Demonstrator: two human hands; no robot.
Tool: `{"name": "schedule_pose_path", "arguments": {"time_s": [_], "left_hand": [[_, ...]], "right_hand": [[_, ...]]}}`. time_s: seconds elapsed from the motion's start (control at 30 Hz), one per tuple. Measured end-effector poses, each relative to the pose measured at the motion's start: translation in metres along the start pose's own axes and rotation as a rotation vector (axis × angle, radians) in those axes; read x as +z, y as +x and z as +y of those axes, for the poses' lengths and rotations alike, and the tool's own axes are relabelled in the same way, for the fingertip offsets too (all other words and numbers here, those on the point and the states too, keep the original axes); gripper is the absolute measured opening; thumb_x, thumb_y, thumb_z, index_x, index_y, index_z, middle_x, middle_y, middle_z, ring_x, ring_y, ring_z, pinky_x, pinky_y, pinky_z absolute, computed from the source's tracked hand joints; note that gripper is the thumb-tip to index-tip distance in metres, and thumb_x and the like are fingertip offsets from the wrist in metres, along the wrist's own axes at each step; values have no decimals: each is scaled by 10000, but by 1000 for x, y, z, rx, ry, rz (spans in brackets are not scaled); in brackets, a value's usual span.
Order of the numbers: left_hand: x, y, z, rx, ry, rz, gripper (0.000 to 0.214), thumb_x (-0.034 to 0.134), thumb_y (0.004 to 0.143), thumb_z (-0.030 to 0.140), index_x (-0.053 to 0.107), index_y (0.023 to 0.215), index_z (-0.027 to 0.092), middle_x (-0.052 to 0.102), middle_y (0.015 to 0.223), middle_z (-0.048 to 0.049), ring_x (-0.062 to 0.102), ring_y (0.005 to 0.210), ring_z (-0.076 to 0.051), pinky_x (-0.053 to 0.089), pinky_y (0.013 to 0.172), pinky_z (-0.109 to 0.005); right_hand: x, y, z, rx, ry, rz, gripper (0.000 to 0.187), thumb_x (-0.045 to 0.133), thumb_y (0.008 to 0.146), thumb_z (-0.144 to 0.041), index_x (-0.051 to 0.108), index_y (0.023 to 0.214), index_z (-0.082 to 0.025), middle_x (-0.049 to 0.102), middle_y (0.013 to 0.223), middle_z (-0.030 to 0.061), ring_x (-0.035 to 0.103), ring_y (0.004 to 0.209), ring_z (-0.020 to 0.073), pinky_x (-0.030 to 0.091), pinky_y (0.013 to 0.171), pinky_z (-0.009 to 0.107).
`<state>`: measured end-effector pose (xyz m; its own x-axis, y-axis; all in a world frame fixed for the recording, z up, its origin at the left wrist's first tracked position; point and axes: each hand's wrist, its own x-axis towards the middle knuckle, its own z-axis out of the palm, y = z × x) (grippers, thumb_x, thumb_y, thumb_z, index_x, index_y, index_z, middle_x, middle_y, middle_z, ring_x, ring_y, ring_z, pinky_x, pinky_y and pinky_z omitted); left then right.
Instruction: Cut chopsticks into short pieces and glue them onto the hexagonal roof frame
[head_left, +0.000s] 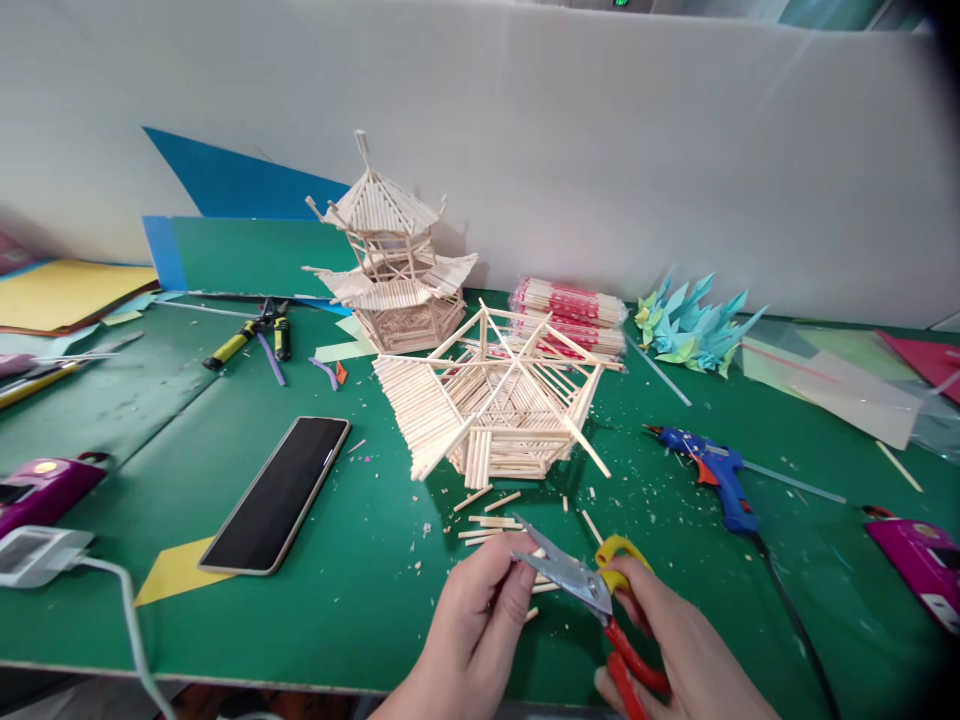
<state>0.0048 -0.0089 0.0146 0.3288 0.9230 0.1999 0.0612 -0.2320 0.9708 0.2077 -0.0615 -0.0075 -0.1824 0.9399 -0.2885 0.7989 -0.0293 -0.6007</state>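
My right hand [667, 640] grips a pair of scissors [577, 580] with one yellow and one red handle, their blades parted. The blades reach to the fingertips of my left hand [480, 620], which pinches a thin wooden stick [539, 553]; most of it is hidden by the fingers. Just beyond the left hand lie several short cut sticks [491, 522]. Behind them stands a partly covered stick roof frame [517, 375] on a woven stick base, its left panel [420, 405] filled with sticks. A finished-looking stick pagoda [390, 250] stands farther back.
A blue glue gun [712, 470] lies at the right, its cord running to the front edge. Wrapped stick bundles [566, 310] and a blue paper craft [697, 320] sit at the back. To the left are a phone [277, 495], pliers [251, 335] and a white cable [131, 610].
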Motion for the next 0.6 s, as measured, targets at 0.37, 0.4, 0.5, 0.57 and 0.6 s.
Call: {"name": "schedule_pose_path", "arguments": {"time_s": [0.37, 0.4, 0.5, 0.57, 0.6], "left_hand": [[-3, 3, 3, 95, 140, -27, 177, 416, 856, 95, 554, 849, 206, 601, 755, -22, 548, 654, -136, 431, 599, -204], [-3, 4, 3, 128, 179, -19, 183, 419, 849, 84, 555, 844, 206, 599, 741, -22, 545, 646, -137, 428, 596, -206], [-6, 7, 6, 247, 281, -4, 194, 426, 831, 61, 553, 837, 207, 580, 680, -18, 530, 615, -143, 421, 580, -214], [-7, 9, 8, 328, 323, -8, 198, 421, 827, 53, 543, 862, 204, 561, 653, -16, 511, 594, -145, 413, 562, -218], [-8, 9, 9, 362, 336, -13, 201, 416, 828, 52, 536, 887, 202, 548, 643, -15, 497, 581, -144, 406, 548, -218]], "right_hand": [[3, -2, 2, 27, 79, 17, 636, 606, 682, -320, 354, 1234, -132, 591, 1059, 146, 597, 916, 240, 486, 787, 310], [4, -2, 2, 26, 99, 36, 636, 616, 671, -315, 369, 1230, -139, 600, 1050, 140, 604, 904, 238, 490, 778, 304], [5, -2, -3, 21, 182, 97, 597, 655, 613, -273, 455, 1168, -180, 641, 987, 102, 628, 840, 227, 505, 720, 272], [7, -1, -7, 23, 249, 139, 552, 669, 573, -237, 516, 1103, -205, 664, 933, 69, 640, 798, 217, 508, 676, 246], [10, -1, -8, 34, 278, 158, 525, 666, 565, -221, 537, 1075, -214, 672, 903, 54, 644, 776, 209, 508, 657, 233]]}}
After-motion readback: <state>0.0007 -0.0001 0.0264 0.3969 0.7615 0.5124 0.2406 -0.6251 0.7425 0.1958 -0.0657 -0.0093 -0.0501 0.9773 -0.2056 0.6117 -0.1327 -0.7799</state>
